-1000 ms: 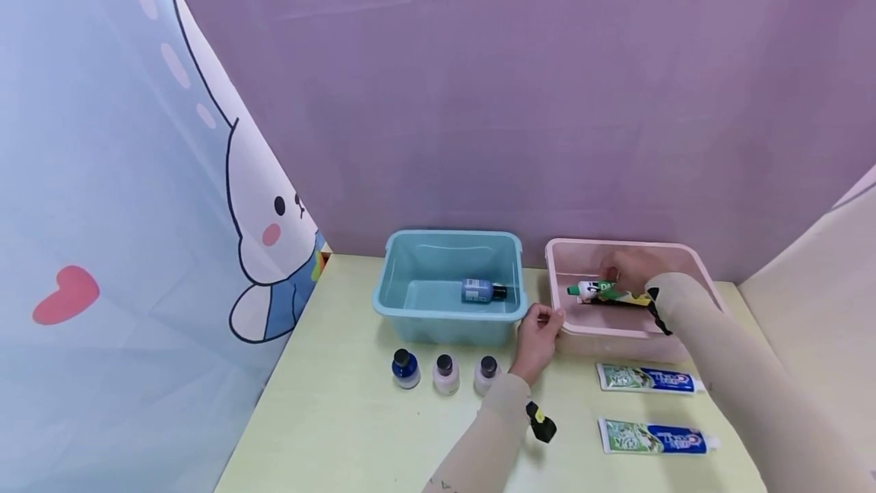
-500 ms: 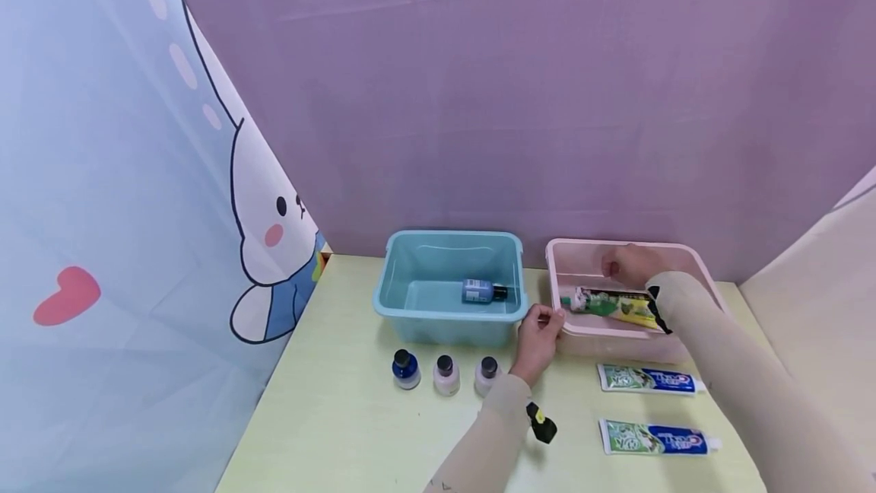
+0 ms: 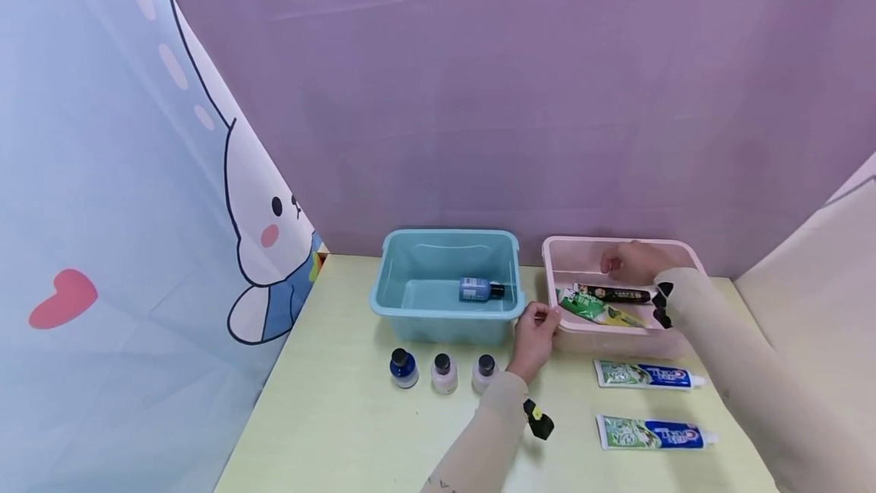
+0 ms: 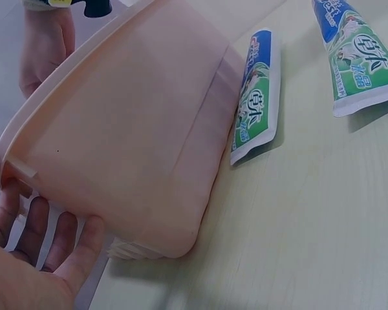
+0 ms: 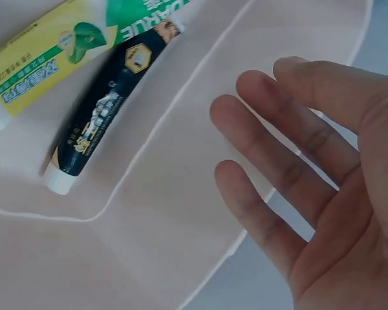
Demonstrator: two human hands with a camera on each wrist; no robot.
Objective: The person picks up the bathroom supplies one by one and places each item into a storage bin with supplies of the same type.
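My left hand (image 3: 536,342) pinches the rim of the pink plastic basket (image 3: 619,341) at its near left corner. In the left wrist view, fingers (image 4: 66,236) lie under that rim. Over the basket's far part hovers my right hand (image 3: 636,262), holding nothing; its fingers are loosely bent and apart in the right wrist view. Two toothpaste tubes lie on the basket floor: a green and yellow toothpaste tube (image 3: 602,310) at a slant, and a black toothpaste tube (image 5: 103,106) beside it.
A blue basket (image 3: 448,326) holds a blue bottle (image 3: 475,289) on its side. Before it stand a dark blue bottle (image 3: 404,369) and two pale pink bottles (image 3: 444,376). Two blue and green toothpaste tubes (image 3: 646,375) lie on the table (image 3: 328,417) before the pink basket.
My right hand has let go of the green and yellow toothpaste tube, which dropped into the pink basket and settled at a slant, showing the black tube. The left hand stays at the rim.
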